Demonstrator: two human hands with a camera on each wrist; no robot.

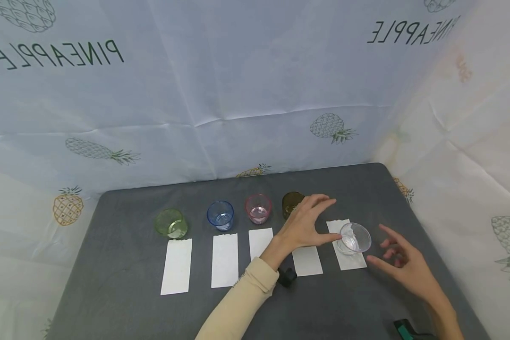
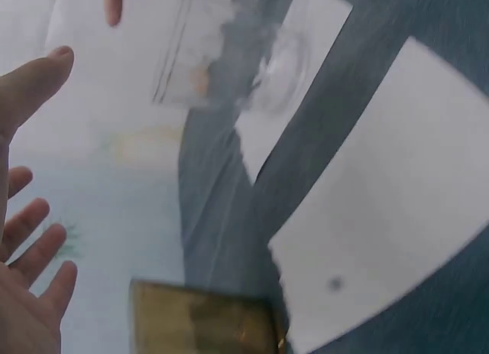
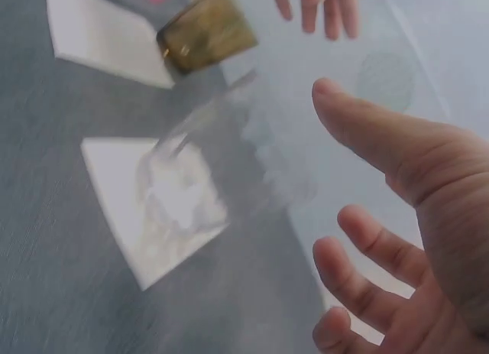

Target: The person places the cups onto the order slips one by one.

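A clear glass [image 1: 354, 238] stands on the rightmost white paper strip [image 1: 352, 262]. To its left, my left hand [image 1: 303, 225] hovers with fingers spread. Its thumb tip overlaps the rim in the head view, but the left wrist view has a gap between thumb and glass [image 2: 221, 60]. On the other side my right hand [image 1: 403, 264] is held apart from the glass [image 3: 237, 155], thumb and fingers loosely parted. Neither hand holds anything. An amber-brown glass [image 1: 291, 204] stands behind the left hand, which partly hides it in the head view.
Green [image 1: 171, 224], blue [image 1: 220, 216] and pink [image 1: 258, 208] glasses stand in a row to the left. More white strips [image 1: 176, 267] lie in front, one partly under the left arm. A black-and-green object [image 1: 404, 329] sits by the right forearm. Pineapple-print cloth hangs behind the grey table [image 1: 123, 264].
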